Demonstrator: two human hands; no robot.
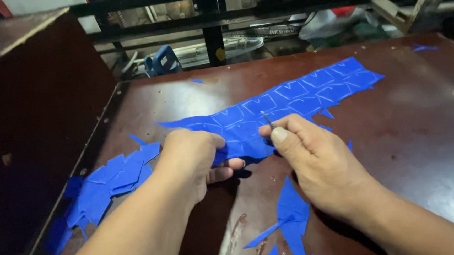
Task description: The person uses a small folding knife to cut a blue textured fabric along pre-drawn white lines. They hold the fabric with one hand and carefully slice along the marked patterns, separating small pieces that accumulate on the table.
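The left hand (189, 158) is closed on the near end of a long blue sheet (283, 105), pinching it between thumb and fingers. The right hand (313, 159) is closed too, gripping a thin metal tool (267, 120) whose tip touches the sheet. The two hands sit close together.

The sheet lies on the dark brown table (420, 110) and runs away toward 2 o'clock. It has shapes marked on it.

To do this well, the left hand should probably keep the sheet flat and tight, and the tool should go slowly along the lines.

A pile of cut blue pieces (112, 184) lies at 9 o'clock. More blue scraps (290, 213) lie at 6 o'clock. A dark metal frame (213, 36) stands at 12 o'clock.
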